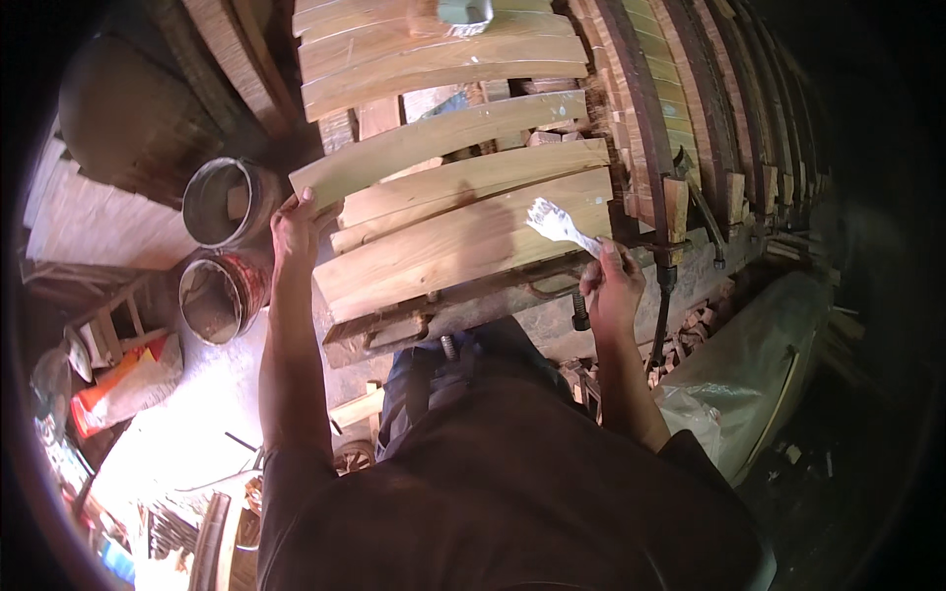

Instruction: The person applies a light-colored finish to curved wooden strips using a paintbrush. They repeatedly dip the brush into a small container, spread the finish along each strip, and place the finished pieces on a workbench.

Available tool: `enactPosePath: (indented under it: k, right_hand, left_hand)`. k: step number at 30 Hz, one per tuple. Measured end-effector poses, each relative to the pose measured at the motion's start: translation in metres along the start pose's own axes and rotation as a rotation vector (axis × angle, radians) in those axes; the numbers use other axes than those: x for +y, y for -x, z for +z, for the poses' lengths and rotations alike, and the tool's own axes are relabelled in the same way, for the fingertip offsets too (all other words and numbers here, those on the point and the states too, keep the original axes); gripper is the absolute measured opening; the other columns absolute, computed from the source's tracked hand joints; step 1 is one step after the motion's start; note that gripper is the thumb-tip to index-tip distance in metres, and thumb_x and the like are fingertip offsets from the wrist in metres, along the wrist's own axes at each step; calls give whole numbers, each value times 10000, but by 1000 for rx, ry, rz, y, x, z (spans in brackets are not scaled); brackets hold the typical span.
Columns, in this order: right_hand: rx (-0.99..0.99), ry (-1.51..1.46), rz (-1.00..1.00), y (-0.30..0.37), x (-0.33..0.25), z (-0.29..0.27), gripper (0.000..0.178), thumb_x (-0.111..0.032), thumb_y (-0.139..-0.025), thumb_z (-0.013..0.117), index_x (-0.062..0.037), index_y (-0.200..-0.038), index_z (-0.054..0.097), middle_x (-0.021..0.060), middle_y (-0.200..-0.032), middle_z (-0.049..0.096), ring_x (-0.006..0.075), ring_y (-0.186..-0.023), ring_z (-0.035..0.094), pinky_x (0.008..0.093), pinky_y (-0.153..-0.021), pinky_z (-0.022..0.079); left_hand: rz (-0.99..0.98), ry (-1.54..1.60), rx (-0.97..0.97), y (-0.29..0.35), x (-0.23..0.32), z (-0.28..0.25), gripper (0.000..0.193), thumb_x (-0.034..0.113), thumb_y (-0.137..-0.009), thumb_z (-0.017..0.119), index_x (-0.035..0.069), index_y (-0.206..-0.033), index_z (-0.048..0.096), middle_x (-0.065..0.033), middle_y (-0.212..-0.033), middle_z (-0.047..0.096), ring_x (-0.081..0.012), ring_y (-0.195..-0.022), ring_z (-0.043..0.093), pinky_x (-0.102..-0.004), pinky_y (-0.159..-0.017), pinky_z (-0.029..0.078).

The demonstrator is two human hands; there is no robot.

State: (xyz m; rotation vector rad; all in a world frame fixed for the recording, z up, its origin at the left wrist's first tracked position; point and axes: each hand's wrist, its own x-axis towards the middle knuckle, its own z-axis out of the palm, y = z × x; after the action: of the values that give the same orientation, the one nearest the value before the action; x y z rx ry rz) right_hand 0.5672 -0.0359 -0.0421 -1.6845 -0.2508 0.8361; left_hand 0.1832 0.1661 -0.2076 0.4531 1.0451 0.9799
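Observation:
My left hand (pixel 294 227) is closed on the left end of a pale wooden board (pixel 434 141), thumb on top. That board lies at a slant above the slats behind it and the nearer ones. In my right hand (pixel 615 280) is a brush (pixel 562 226), gripped by its handle, its bristles coated white and pointing up and left. The brush is over the right part of the nearest board (pixel 394 274); whether it touches the wood I cannot tell. Behind that board lies a narrower board (pixel 473 182). A pale container (pixel 463 14) stands on the far boards, cut off by the picture's edge.
Two buckets (pixel 223 298) stand on the left. Metal clamps (pixel 668 251) and long dark bars (pixel 631 118) hold slats on the right. A rusty clamp bar (pixel 473 303) runs along my side of the boards. Plastic sheeting (pixel 759 364) covers something at lower right.

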Motion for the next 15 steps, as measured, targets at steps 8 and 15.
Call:
enactPosePath:
  k: [8, 15]
  right_hand:
    - [168, 24, 22, -24, 7, -52, 209, -226, -948, 648, -19, -913, 649, 9, -576, 514, 99, -448, 429, 266, -425, 344]
    - [193, 22, 68, -47, 30, -73, 237, -220, -961, 629, -83, -777, 573, 18, -534, 497, 110, -424, 416, 264, -425, 294]
  left_hand:
    - [86, -966, 341, -111, -23, -1, 329, 254, -904, 644, -40, -1051, 651, -225, -1132, 651, -322, -866, 673, -414, -768, 548]
    - [806, -1464, 86, -97, -47, 121, 364, 280, -790, 767, 88, -1087, 682, -126, -1109, 608, -309, -1129, 508, -418, -1015, 411]
